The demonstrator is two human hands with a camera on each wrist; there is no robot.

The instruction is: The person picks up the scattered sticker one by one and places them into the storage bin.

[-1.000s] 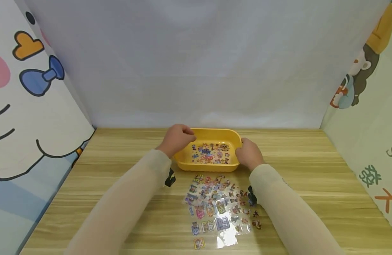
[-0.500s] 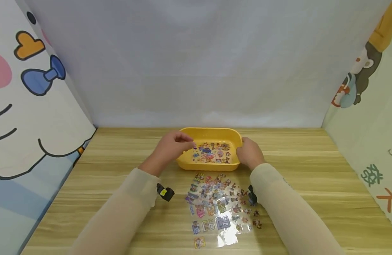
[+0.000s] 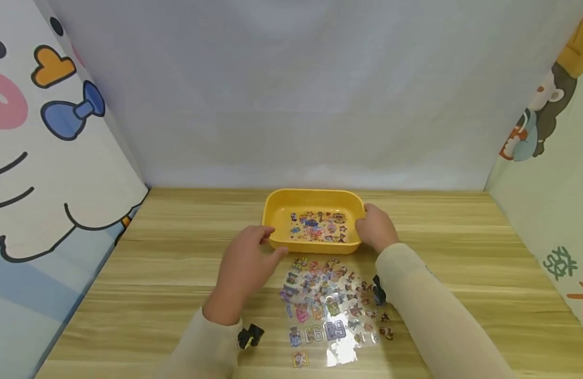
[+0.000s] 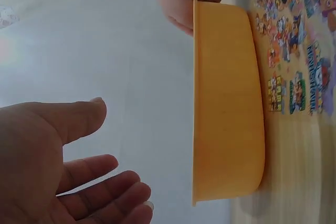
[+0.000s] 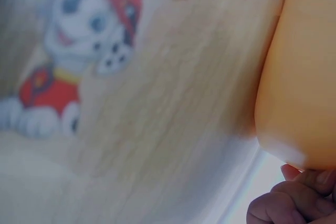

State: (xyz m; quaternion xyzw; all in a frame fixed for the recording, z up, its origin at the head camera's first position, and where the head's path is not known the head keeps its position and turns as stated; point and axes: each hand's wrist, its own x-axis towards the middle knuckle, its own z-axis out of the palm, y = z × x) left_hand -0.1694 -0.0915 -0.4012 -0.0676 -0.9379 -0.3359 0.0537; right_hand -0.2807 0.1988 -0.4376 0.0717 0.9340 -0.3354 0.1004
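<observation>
A yellow plastic tray (image 3: 315, 247) stands near the back of the table, with a clear sheet of cartoon stickers (image 3: 315, 229) lying flat inside it. My right hand (image 3: 378, 229) grips the tray's right rim, thumb inside the wall; in the right wrist view its curled fingers (image 5: 286, 203) are against the outer wall. By the front left corner is my left hand (image 3: 246, 263), its fingers loosely spread and holding nothing. The left wrist view shows that hand (image 4: 79, 166) apart from the tray's front wall (image 4: 228, 103), thumb and fingers parted.
In front of the tray, overlapping transparent sticker sheets (image 3: 315, 316) with cartoon dogs and numbers lie on the wood-grain table (image 3: 187, 263). A white cloth backdrop (image 3: 301, 105) rises behind, and printed cartoon panels (image 3: 73, 173) flank both sides.
My left hand has drawn back from over the tray's left side toward me, its fingers opening. The right hand has kept its grip on the rim, and the sticker sheet inside lies as before.
</observation>
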